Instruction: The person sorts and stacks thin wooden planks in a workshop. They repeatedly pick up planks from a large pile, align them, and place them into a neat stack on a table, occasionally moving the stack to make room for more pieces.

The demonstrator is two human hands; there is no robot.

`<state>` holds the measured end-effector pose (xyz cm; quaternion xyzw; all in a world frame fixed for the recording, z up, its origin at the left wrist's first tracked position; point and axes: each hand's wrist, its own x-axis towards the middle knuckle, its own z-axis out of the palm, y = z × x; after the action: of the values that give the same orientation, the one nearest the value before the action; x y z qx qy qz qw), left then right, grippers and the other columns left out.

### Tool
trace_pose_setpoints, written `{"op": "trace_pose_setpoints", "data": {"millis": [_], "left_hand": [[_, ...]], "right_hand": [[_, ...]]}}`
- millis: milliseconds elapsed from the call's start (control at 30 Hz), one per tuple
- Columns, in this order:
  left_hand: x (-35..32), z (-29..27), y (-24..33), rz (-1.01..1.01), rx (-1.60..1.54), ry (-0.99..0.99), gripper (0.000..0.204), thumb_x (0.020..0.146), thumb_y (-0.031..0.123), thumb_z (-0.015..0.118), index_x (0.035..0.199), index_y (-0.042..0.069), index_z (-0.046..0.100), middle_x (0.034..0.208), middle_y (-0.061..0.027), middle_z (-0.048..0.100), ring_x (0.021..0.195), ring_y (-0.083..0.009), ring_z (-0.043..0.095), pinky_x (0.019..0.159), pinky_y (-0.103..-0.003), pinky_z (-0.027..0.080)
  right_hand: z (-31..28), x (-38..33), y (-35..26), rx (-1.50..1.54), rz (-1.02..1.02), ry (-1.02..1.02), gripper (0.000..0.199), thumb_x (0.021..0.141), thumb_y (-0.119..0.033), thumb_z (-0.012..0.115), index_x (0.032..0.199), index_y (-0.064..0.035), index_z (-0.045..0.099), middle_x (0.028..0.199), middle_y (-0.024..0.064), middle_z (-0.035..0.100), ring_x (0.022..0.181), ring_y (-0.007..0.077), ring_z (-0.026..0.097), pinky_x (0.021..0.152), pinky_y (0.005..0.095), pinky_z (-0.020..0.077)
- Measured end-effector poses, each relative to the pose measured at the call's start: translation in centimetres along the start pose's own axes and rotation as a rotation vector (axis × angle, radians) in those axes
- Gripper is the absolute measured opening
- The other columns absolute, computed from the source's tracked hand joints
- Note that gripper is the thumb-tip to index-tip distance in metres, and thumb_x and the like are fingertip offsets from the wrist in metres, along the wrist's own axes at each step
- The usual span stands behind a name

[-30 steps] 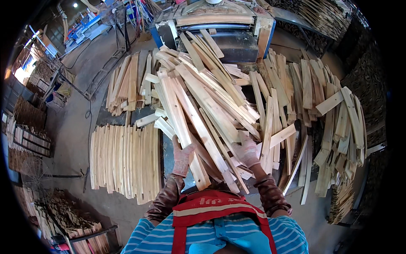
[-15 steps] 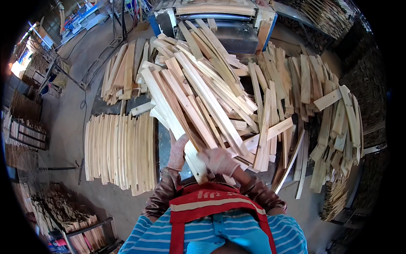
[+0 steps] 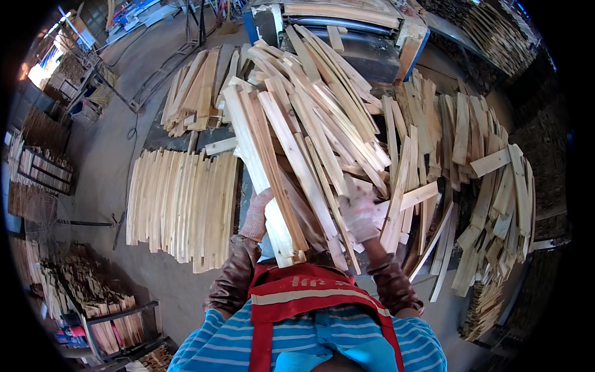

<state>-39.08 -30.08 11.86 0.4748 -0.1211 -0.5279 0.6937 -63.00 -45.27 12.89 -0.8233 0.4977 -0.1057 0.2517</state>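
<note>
A bundle of long pale wooden slats [image 3: 273, 167] rises from in front of the person's chest and slants up and away to the left. The slats are flat, narrow and rough-sawn, cream to light tan, a few with reddish-brown streaks along their length. Their cut near ends sit stacked one on another just above the red apron [image 3: 304, 294], squared off and showing pale end grain.

The left hand [image 3: 256, 215], in a pinkish work glove, presses against the left side of the bundle near its lower end, its fingers wrapped around the edge of the outer slats. The right hand [image 3: 359, 214], in a whitish glove, lies on the loose heap of crossed wooden slats [image 3: 334, 124] just to the right of the bundle, its fingers curled closed around one or two of them; exactly which cannot be told among the overlapping wood.

On the concrete floor [image 3: 105, 161] to the left lies a neat row of pale slats laid side by side [image 3: 183, 208]. To the right another spread of scattered short slats [image 3: 483, 186] fans outward. A blue-framed machine [image 3: 372, 37] stands behind the heap.
</note>
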Motion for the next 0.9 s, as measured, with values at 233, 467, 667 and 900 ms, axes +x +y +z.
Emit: {"op": "trace_pose_setpoints", "data": {"millis": [233, 467, 667, 900], "left_hand": [[0.7, 1.1, 0.4, -0.022, -0.03, -0.025, 0.073, 0.088, 0.026, 0.077, 0.149, 0.005, 0.042, 0.122, -0.01, 0.066, 0.105, -0.0203, 0.066, 0.091, -0.035, 0.056], [-0.8, -1.4, 1.2, 0.261, 0.124, 0.152, 0.104, 0.08, 0.026, 0.08, 0.161, 0.001, 0.021, 0.148, -0.0139, 0.048, 0.129, -0.0202, 0.051, 0.11, -0.034, 0.041], [-2.0, -8.3, 0.0, 0.343, 0.485, 0.592, 0.113, 0.083, 0.041, 0.079, 0.161, -0.002, 0.01, 0.16, -0.0272, 0.034, 0.146, -0.0341, 0.038, 0.117, -0.037, 0.032], [-4.6, -19.3, 0.5, 0.191, 0.305, 1.002, 0.097, 0.093, 0.048, 0.066, 0.158, -0.006, 0.019, 0.155, -0.0329, 0.039, 0.143, -0.0413, 0.042, 0.116, -0.039, 0.035]], "right_hand": [[11.3, -1.3, -2.0, -0.47, -0.296, 0.225, 0.095, 0.088, -0.052, 0.063, 0.158, 0.0011, 0.025, 0.154, 0.0237, 0.042, 0.124, 0.0367, 0.056, 0.1, 0.0519, 0.0485], [6.7, -3.1, -3.1, 0.245, -0.263, 0.05, 0.073, 0.086, -0.017, 0.069, 0.151, 0.0024, 0.041, 0.111, 0.0234, 0.068, 0.09, 0.0395, 0.069, 0.08, 0.0425, 0.0574], [9.4, -5.2, -16.5, 0.66, -0.298, -0.205, 0.082, 0.085, -0.009, 0.067, 0.158, -0.0052, 0.031, 0.139, 0.0217, 0.055, 0.118, 0.0337, 0.06, 0.098, 0.0408, 0.0516], [19.2, -4.6, -25.8, 0.24, -0.489, -0.646, 0.091, 0.084, -0.024, 0.067, 0.16, -0.0138, 0.018, 0.144, 0.0256, 0.042, 0.121, 0.0483, 0.055, 0.098, 0.051, 0.0509]]}}
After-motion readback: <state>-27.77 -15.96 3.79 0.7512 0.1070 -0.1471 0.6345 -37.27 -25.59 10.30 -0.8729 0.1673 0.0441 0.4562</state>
